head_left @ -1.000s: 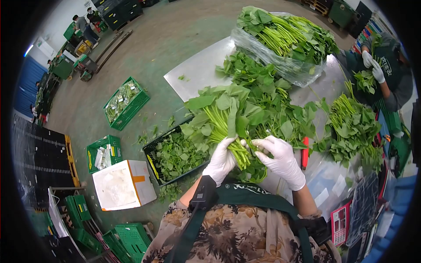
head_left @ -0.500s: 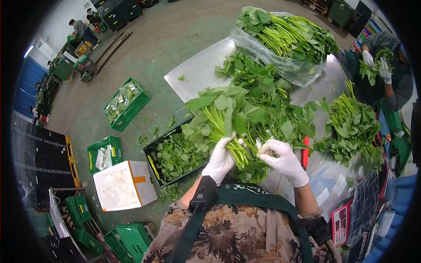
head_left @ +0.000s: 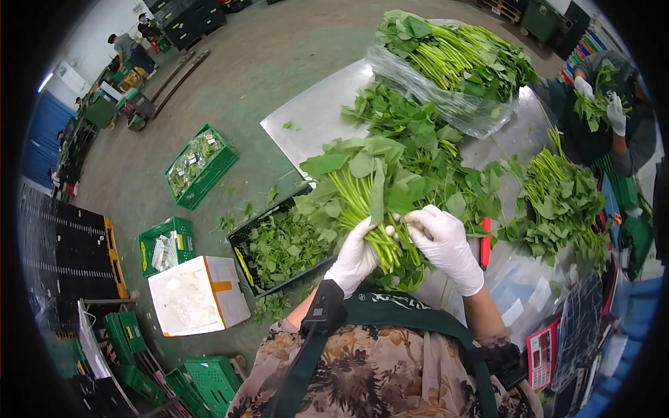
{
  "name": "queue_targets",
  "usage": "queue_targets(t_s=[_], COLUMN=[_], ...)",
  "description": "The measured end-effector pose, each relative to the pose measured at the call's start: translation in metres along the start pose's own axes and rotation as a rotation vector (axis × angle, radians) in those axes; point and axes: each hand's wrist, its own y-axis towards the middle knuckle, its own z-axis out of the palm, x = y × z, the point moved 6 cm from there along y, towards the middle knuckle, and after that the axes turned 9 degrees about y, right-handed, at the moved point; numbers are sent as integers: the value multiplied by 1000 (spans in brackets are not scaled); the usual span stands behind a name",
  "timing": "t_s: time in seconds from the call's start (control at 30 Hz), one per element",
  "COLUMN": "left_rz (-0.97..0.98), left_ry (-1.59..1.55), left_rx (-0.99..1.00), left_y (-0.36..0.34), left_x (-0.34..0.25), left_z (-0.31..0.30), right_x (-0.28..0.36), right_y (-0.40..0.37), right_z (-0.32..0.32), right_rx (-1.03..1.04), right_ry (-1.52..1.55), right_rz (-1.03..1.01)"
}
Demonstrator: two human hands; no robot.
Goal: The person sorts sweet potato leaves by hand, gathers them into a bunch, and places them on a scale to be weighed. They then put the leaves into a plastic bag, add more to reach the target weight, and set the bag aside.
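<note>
My left hand (head_left: 354, 256), in a white glove, is wrapped round a bunch of leafy greens (head_left: 357, 191). The cut stem ends point down towards me, and the broad leaves fan out away from me. At the bunch's right side, my gloved right hand (head_left: 446, 244) has its fingers closed on a stem of leafy greens (head_left: 403, 230); its fingertips are partly hidden by the stems. Beyond both hands lies a loose heap of leafy greens (head_left: 411, 125) on the metal table (head_left: 313, 104).
A plastic bag (head_left: 481, 118) full of greens stands at the table's back. More greens (head_left: 561, 195) lie on the right, near a red-handled tool (head_left: 486, 244). To my left are a black crate (head_left: 247, 268) of leaves and a white foam box (head_left: 188, 296). A gloved co-worker (head_left: 617, 115) handles greens.
My right hand has moved left and up, in against the bunch, and its fingers now meet the stems there. The bunch has shifted slightly right in my left hand.
</note>
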Motion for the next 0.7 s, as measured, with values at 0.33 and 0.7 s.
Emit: queue_targets(t_s=[0.33,0.7], left_rz=[33,1], left_ry=[9,-86], left_rx=[48,30], left_y=[0,-1], left_x=[1,-10], left_z=[-6,-8], right_x=[-1,-38], right_y=[-3,-25], right_z=[8,1], right_rx=[52,243], right_ry=[166,720], right_rz=[39,454])
